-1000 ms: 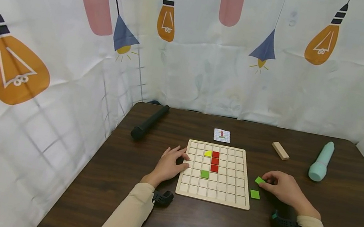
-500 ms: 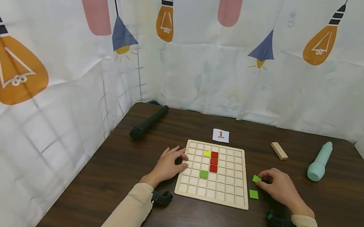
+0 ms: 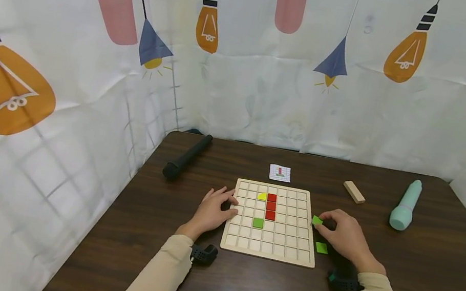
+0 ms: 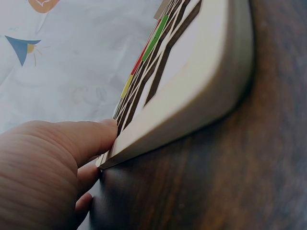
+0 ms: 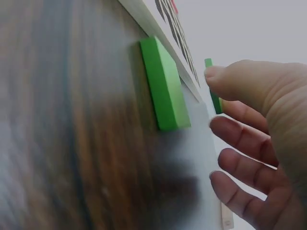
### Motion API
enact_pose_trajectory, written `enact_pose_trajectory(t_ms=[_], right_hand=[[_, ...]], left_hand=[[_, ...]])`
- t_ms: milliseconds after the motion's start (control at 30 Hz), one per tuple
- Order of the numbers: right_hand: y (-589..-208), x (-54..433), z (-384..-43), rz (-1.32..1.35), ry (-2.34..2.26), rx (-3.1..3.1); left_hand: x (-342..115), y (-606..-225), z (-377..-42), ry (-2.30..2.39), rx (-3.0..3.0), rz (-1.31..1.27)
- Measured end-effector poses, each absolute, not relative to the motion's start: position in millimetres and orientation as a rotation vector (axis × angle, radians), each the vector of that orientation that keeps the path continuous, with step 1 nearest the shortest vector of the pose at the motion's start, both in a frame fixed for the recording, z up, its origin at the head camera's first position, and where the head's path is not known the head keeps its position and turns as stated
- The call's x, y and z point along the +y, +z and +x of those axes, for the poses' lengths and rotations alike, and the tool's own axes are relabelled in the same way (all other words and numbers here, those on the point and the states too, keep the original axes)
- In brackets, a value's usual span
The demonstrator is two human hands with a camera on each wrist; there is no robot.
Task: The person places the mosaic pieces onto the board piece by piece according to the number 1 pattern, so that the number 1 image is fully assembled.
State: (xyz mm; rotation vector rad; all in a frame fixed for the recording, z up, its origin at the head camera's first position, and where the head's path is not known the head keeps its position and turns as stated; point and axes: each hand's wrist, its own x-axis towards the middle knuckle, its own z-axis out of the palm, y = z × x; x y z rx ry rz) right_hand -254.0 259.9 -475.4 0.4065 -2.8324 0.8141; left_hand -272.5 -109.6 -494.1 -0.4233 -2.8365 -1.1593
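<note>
A square wooden grid board (image 3: pixel 281 253) lies on the table. Set in its cells are a yellow piece (image 3: pixel 262 196), a column of red tiles (image 3: pixel 271 206) and a green tile (image 3: pixel 258 223). My left hand (image 3: pixel 209 214) rests at the board's left edge, thumb and index fingertip touching the rim, as the left wrist view also shows. Between thumb and index finger, my right hand (image 3: pixel 345 235) pinches a small green square tile (image 3: pixel 316 220), raised by the board's right edge. A second green tile (image 3: pixel 321 248) lies on the table below that hand, beside the board.
Behind the board lies a small printed pattern card (image 3: pixel 279 173). A pale wooden block (image 3: pixel 354 192) and a mint-green microphone-shaped object (image 3: pixel 405 206) are at the back right. A black microphone-shaped object (image 3: pixel 186 157) lies at the back left. Patterned cloth (image 3: pixel 241 100) hangs behind the dark table.
My right hand has moved left with the pinched green tile, from the table right of the board to the board's right edge. My left hand stays at the board.
</note>
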Motion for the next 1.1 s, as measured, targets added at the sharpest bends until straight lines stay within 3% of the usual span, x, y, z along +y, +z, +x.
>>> enact_pose_trajectory(t_ms=[567, 1100], right_hand=[[-477.6, 226.1, -249.1, 0.461, 0.883, -2.758], [-475.7, 163.4, -243.9, 0.608, 0.960, -2.773]], left_hand=[[-106.3, -495.4, -273.2, -1.150, -2.839, -0.426], [-110.2, -494.5, -272.2, -1.151, -2.835, -0.429]])
